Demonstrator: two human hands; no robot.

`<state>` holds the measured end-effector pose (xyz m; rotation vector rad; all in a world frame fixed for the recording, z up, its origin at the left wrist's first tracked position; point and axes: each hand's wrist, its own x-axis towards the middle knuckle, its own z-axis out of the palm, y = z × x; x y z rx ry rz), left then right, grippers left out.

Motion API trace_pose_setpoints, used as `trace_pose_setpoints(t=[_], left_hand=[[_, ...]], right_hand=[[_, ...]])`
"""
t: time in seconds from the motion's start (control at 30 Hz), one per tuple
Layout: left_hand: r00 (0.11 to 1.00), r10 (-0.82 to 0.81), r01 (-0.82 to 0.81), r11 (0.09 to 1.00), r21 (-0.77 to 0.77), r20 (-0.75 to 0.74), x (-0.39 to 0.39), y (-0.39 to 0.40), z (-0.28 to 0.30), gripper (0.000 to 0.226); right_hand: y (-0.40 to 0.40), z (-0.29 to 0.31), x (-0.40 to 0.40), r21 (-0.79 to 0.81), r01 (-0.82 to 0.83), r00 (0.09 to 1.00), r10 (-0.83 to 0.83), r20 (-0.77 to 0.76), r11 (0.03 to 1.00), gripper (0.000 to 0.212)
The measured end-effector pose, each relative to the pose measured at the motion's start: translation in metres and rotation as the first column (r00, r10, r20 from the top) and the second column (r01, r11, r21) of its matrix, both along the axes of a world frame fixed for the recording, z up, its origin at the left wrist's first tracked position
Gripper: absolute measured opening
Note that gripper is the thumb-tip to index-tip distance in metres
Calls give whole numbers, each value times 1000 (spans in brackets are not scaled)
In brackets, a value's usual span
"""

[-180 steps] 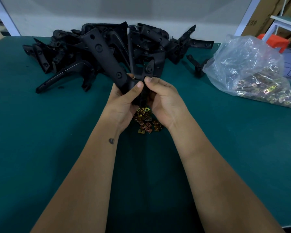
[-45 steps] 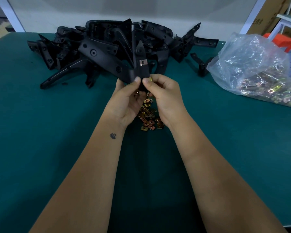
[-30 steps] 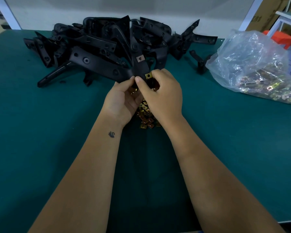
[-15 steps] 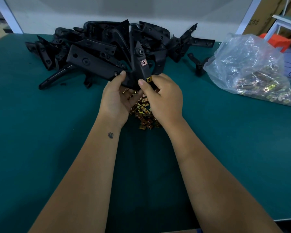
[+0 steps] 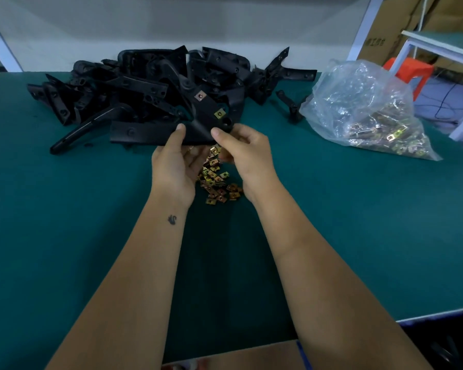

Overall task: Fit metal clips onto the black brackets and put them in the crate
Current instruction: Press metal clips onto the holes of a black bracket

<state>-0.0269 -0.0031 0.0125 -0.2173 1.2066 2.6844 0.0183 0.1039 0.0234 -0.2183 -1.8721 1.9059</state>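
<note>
I hold a black L-shaped bracket just above the green table. My left hand grips its corner with the thumb on top. My right hand pinches the same corner from the right. Two metal clips sit on the bracket's upright arm: a copper one and a yellow one. A small heap of loose metal clips lies on the table under and between my hands. No crate is in view.
A big pile of black brackets fills the far side of the table. A clear plastic bag of clips lies at the right. A cardboard edge shows at the bottom. A white table and an orange stool stand beyond.
The bracket has swung down so its long arm lies level, pointing left. My right hand has slid off the yellow clip down to the bracket's corner.
</note>
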Motion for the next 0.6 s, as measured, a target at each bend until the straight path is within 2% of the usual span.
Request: trace_pose_setpoints(t=[0.07, 0.13, 0.2, 0.3, 0.37, 0.5, 0.6], left_hand=[[1000, -29, 29, 998, -50, 5, 10, 11, 1, 42], [998, -60, 60, 996, -59, 8, 19, 22, 3, 32], [995, -102, 102, 994, -33, 11, 29, 36, 8, 24], [984, -179, 179, 980, -87, 2, 49, 64, 10, 26], [976, -217, 217, 971, -99, 16, 64, 84, 11, 22], [959, -275, 278, 960, -40, 67, 91, 110, 13, 34], [966, -256, 256, 967, 4, 44, 110, 122, 14, 22]], right_hand=[[7, -1, 6, -127, 17, 1000, -16, 8, 992, 34], [17, 0, 14, -243, 52, 998, -57, -11, 969, 37], [25, 2, 23, -331, 87, 994, -101, -28, 940, 29], [31, 4, 36, -411, 111, 991, -131, -20, 905, 11], [40, 3, 46, -459, 174, 981, -195, 1, 871, 9], [70, 2, 80, -565, 329, 926, -375, 37, 756, 8], [94, 1, 116, -636, 390, 871, -490, 20, 666, 14]])
